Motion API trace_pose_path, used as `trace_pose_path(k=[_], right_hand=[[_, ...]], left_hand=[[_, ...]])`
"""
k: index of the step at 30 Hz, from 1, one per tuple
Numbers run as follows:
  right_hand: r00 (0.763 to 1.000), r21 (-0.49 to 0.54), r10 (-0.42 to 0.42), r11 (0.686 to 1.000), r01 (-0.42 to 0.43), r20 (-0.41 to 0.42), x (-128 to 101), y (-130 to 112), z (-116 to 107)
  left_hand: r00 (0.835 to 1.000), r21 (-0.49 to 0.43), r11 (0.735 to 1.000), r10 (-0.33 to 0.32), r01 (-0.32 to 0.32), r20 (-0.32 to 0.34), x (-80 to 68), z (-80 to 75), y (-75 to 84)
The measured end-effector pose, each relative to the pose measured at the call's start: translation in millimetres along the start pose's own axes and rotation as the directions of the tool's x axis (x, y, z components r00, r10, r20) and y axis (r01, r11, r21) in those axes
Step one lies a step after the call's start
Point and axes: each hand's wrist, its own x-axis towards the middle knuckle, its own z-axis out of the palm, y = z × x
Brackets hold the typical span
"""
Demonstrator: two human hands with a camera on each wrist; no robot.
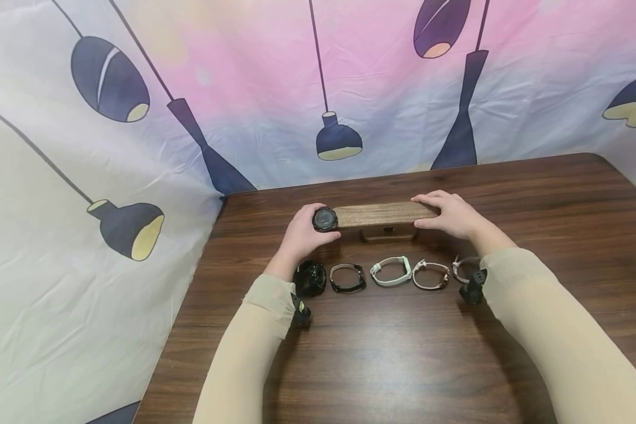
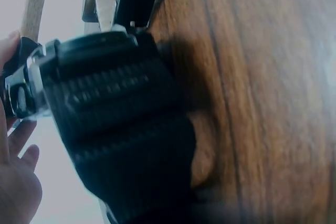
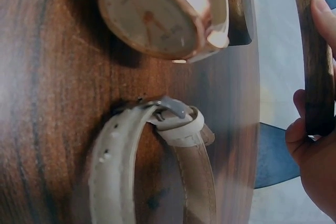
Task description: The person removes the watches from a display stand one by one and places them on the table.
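Observation:
A wooden watch stand (image 1: 376,215) with a long bar and a small base (image 1: 389,236) stands toward the back of the table. Round the left end of its bar sits a black watch (image 1: 325,219). My left hand (image 1: 300,235) holds that watch, thumb on the near side and fingers on the far side. At the bar's other end, my right hand (image 1: 452,217) grips the wood between thumb and fingers; the right wrist view also shows this bar (image 3: 317,72) in the hand (image 3: 321,182).
In front of the stand lie a chunky black watch (image 1: 310,278), a black-strapped watch (image 1: 348,278), a mint watch (image 1: 391,272) and a rose-gold watch (image 3: 149,19). Beside them is another pale-strapped watch (image 3: 113,166). A printed cloth (image 1: 275,88) hangs behind the brown table (image 1: 381,365).

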Motion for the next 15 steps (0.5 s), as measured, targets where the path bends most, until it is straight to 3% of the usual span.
trace_pose_path(k=[15], right_hand=[[1.0, -0.002, 0.004, 1.0, -0.004, 0.006, -2, -4, -1]], left_hand=[[1.0, -0.018, 1.0, -0.003, 0.002, -0.024, -8.2, -13.4, -8.1]])
